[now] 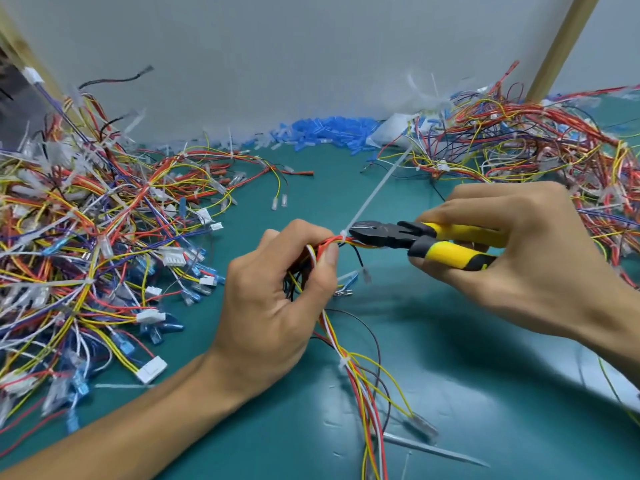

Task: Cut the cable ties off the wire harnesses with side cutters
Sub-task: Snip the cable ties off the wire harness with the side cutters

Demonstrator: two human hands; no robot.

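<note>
My left hand (277, 303) grips a wire harness (360, 379) of red, yellow and white wires at the middle of the green table. A white cable tie (372, 195) is fastened round the bundle just past my thumb, its long tail pointing up and to the right. My right hand (519, 251) holds the side cutters (426, 240) by their yellow and black handles. The black jaws touch the tie's head on the bundle. A second cable tie (343, 362) binds the same harness lower down, below my left hand.
A large tangle of harnesses (79, 237) covers the left of the green table (450, 393). Another tangle (540, 140) lies at the back right. Blue sleeves (325, 131) are heaped along the grey back wall. A cut cable tie (436, 450) lies near the front edge.
</note>
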